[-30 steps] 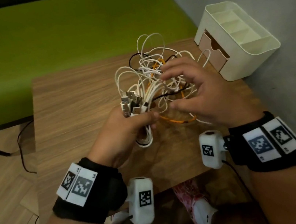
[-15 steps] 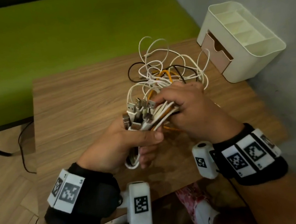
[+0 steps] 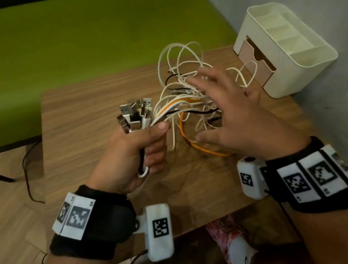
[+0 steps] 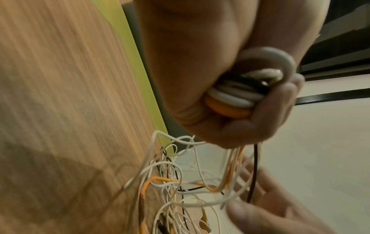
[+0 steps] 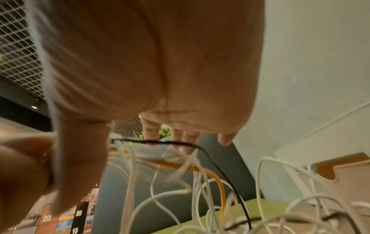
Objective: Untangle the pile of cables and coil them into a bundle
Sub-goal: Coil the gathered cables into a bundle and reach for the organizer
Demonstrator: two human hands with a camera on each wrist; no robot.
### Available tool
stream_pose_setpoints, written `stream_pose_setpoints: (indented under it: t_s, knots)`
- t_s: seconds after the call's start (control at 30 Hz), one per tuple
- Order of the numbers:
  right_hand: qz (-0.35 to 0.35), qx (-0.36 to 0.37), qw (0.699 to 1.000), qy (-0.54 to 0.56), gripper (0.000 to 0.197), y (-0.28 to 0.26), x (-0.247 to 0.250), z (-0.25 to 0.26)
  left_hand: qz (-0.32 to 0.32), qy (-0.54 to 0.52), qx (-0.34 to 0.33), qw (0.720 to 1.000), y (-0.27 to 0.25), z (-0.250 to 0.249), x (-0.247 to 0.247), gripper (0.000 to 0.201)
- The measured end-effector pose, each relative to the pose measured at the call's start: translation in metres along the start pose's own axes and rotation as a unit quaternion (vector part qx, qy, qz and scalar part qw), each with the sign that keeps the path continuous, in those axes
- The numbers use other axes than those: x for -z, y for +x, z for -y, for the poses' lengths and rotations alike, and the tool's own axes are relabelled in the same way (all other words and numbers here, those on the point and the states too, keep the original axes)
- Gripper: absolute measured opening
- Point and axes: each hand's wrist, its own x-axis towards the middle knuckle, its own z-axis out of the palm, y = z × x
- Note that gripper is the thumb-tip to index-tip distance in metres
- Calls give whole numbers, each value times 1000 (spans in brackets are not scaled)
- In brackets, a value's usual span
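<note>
My left hand [image 3: 139, 146] grips a bunch of cable ends, with several metal USB plugs [image 3: 135, 112] sticking up above the fist. Seen from the left wrist, white, black and orange cable loops [image 4: 234, 96] are packed inside the curled fingers. From the fist, white, orange and black cables run right into a loose tangle [image 3: 187, 89] above the wooden table [image 3: 89, 113]. My right hand [image 3: 230, 109] hovers over that tangle with its fingers spread and holds nothing; it is blurred. In the right wrist view the cables [image 5: 200, 182] hang below the straight fingers [image 5: 188, 142].
A cream desk organiser [image 3: 284, 47] with a brown drawer front stands at the table's back right, against the grey wall. A green surface [image 3: 64, 42] lies behind the table. A thin black cord [image 3: 28, 174] hangs off the left side above the wood floor.
My right hand let go of the cables beside the left fist and moved right and away, fingers spreading over the tangle. The left hand kept its grip on the plug ends.
</note>
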Motion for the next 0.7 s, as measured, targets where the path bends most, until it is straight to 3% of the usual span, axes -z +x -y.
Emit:
stream_pose_setpoints:
  t_s: [0.1, 0.17, 0.2, 0.3, 0.43, 0.53, 0.7]
  knots:
    - [-53, 88, 993, 60, 87, -5, 14, 12, 35, 22, 38, 998, -1, 1, 2, 26]
    - [-69, 150, 979, 121, 78, -7, 19, 19, 79, 46, 61, 994, -4, 3, -1, 18]
    - [-45, 157, 974, 156, 79, -8, 20, 22, 104, 58, 71, 990, -5, 4, -2, 12]
    - [86, 110, 962, 233, 88, -10, 13, 24, 160, 84, 102, 978, -10, 6, -4, 12]
    - [171, 32, 950, 260, 56, -10, 11, 16, 159, 90, 107, 977, -14, 6, -1, 19]
    - [172, 32, 949, 262, 43, -10, 13, 14, 159, 55, 75, 983, -14, 3, 2, 37]
    - [86, 31, 968, 233, 25, -6, 5, 14, 134, -5, -19, 991, -9, -1, 7, 34]
